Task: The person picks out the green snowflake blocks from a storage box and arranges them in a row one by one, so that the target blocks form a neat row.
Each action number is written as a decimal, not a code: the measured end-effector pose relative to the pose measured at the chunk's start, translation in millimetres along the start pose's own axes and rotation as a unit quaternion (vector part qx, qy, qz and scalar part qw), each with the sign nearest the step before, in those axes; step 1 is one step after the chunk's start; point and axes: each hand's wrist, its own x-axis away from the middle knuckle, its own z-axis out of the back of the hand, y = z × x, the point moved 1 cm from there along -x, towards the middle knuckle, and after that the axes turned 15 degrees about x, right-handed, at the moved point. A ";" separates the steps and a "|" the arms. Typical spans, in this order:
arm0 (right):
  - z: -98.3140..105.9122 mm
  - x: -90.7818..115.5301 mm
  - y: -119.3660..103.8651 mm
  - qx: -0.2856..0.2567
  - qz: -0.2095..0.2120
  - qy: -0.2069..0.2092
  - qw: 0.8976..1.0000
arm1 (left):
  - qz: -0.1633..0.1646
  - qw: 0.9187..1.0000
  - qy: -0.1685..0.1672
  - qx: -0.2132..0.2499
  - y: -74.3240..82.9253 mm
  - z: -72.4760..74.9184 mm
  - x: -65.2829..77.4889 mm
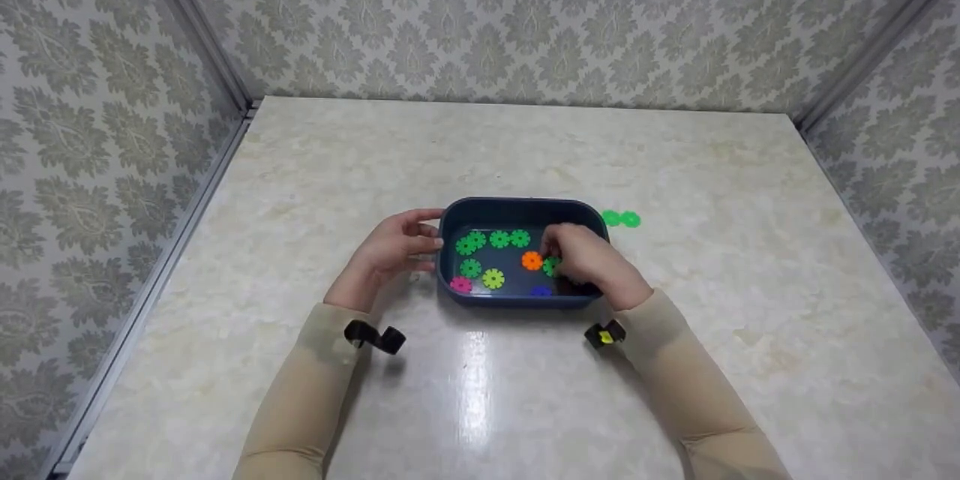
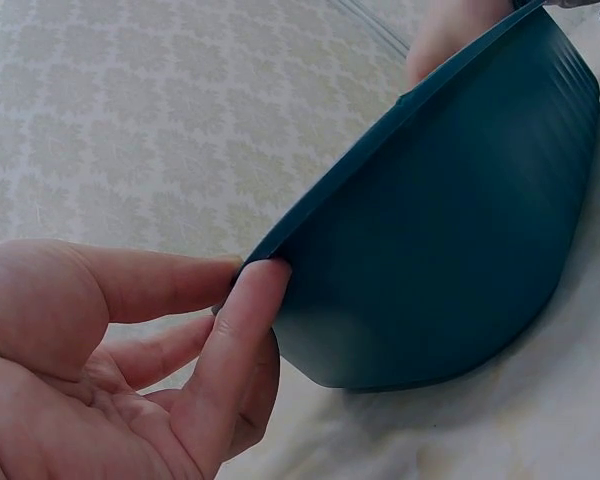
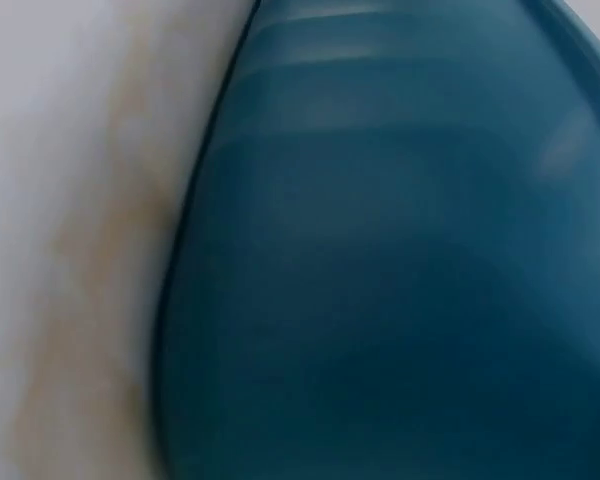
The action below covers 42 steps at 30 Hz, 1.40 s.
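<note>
Your left hand [image 1: 394,247] sits at the left end of the dark blue tray [image 1: 517,206] — fingers near straight, tips touching the rim, nothing pinched; the left wrist view shows the fingertips [image 2: 265,275] against the tray wall. Your right hand [image 1: 589,259] is down inside the tray at its right side, fingers curled over a green gear [image 1: 551,266], just beside the orange gear [image 1: 531,261]. Can't tell whether that grip has actually closed on the gear — fingers hide it. The tray rests mid-counter [image 1: 525,405]. Also in the tray: 5 more green gears [image 1: 499,240], 1 yellow-green gear [image 1: 493,279], 1 pink gear [image 1: 460,284] and 1 blue gear [image 1: 540,290]. 2 green gears [image 1: 621,219] lie on the counter just off the tray's far right corner, touching each other.
</note>
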 end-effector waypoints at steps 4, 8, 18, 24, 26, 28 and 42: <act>3.5 1.7 2.6 -0.055 0.002 -0.017 0.998 | 0.001 1.000 0.001 -0.004 -0.2 -0.1 -0.5; 8.7 4.0 7.4 -0.112 0.024 -0.030 0.993 | 0.001 1.000 0.002 -0.004 -0.5 -0.2 -1.3; 22.8 9.0 20.1 -0.208 0.088 -0.035 0.973 | -0.004 1.000 -0.003 -0.001 -0.6 -0.4 -1.1; 28.5 11.4 26.3 -0.261 0.071 -0.035 0.962 | -0.004 1.000 -0.006 0.003 -1.1 -0.3 -1.2; 30.6 11.9 29.7 -0.271 0.066 -0.029 0.960 | -0.003 1.000 -0.005 0.003 -1.1 -0.3 -1.5; 33.5 12.6 33.4 -0.281 0.059 -0.022 0.958 | -0.003 1.000 -0.003 0.002 -1.0 -0.3 -1.7; 48.0 18.3 67.8 -0.380 -0.051 0.078 0.920 | 0.001 1.000 0.003 -0.002 0.4 -1.3 -0.7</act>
